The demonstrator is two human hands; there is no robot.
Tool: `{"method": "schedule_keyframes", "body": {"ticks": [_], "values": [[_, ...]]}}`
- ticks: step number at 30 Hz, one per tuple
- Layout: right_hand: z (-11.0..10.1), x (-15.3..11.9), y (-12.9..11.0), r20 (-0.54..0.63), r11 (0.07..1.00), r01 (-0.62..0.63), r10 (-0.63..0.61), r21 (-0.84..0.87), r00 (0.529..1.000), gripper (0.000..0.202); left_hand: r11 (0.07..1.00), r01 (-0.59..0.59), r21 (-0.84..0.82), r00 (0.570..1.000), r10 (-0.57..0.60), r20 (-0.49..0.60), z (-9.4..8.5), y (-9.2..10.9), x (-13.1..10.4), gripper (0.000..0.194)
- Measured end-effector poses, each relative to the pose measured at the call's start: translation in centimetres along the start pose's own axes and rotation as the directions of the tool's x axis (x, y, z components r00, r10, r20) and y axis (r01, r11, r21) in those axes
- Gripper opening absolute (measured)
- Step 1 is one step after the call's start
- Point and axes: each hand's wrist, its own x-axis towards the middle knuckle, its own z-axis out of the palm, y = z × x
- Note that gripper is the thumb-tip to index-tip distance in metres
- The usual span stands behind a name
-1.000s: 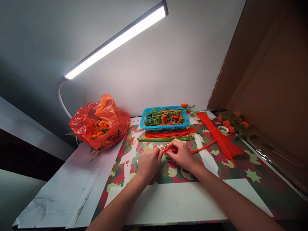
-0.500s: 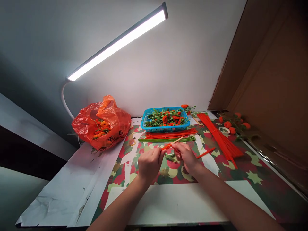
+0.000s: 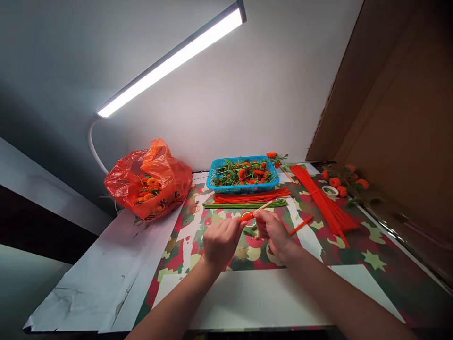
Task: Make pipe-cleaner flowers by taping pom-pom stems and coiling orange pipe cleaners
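Between my two hands an orange-red fuzzy strip (image 3: 247, 216) is coiled around a thin wooden stick (image 3: 264, 207). My left hand (image 3: 221, 241) is closed on the coiled strip at its left end. On the other side, my right hand (image 3: 274, 231) pinches at the coil's right end, where the stick passes and points up to the right. A loose length of orange-red strip (image 3: 301, 225) sticks out right of my right hand. Below the coil lies a roll of green tape (image 3: 250, 225), partly hidden by my hands.
A blue basket (image 3: 244, 189) of orange flowers stands at the back, with red strips (image 3: 253, 196) and green stems (image 3: 230, 206) before it. Left is a red bag (image 3: 170, 189); right, a red bundle (image 3: 322, 200), a white tape roll (image 3: 330, 191) and orange flowers (image 3: 335, 182). A lamp (image 3: 173, 61) hangs above.
My hands have parted slightly, so more of the orange-red coil shows between them. The stick's tip has shifted a little to the right, and the loose strip's end has drawn in leftward.
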Motion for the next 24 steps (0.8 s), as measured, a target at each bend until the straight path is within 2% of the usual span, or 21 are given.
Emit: {"method": "schedule_keyframes", "body": {"ticks": [7,11,18,24], "values": [[0.02,-0.17,-0.10,-0.008,1.000,-0.012,0.012,0.007,1.000,0.029,0.998,-0.044,0.042,0.998,0.046,-0.037,0.09,0.08,0.00,0.038],[-0.13,0.07,-0.04,0.016,0.998,-0.059,0.058,0.036,0.998,0.028,0.996,-0.074,0.043,0.994,0.077,-0.075,0.19,0.14,-0.02,0.038],[-0.39,0.49,0.22,0.048,0.989,-0.117,0.113,0.096,0.992,0.022,1.000,-0.030,-0.006,0.996,0.031,0.086,0.44,0.16,-0.22,0.040],[-0.48,0.56,0.38,0.057,0.992,-0.098,0.093,0.075,0.994,0.025,0.999,-0.002,-0.043,0.995,0.006,0.098,0.48,0.12,-0.18,0.042]]}}
